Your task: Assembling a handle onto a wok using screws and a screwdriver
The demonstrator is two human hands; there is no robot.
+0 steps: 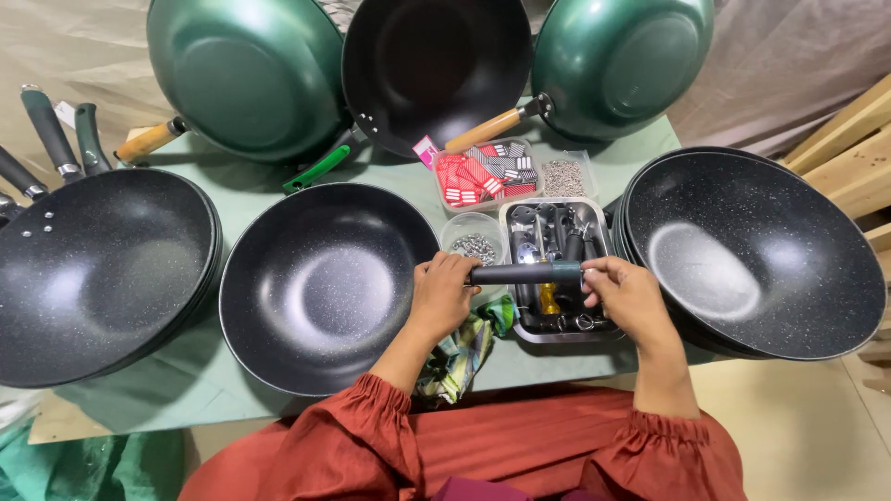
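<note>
A black pan handle (522,273) lies level between my two hands, just above the metal tray (509,215) of handles and parts. My left hand (440,297) grips its left end, right at the rim of a black speckled wok (320,283) in front of me. My right hand (627,297) pinches the handle's right end with thumb and fingers. A small clear cup of screws (474,247) sits just beyond my left hand.
Stacks of black woks stand at the left (93,269) and right (752,250). Three woks lean at the back, two green (246,74) (617,60). A container of red and grey tags (483,173), a box of small hardware (562,176), a patterned cloth (459,357).
</note>
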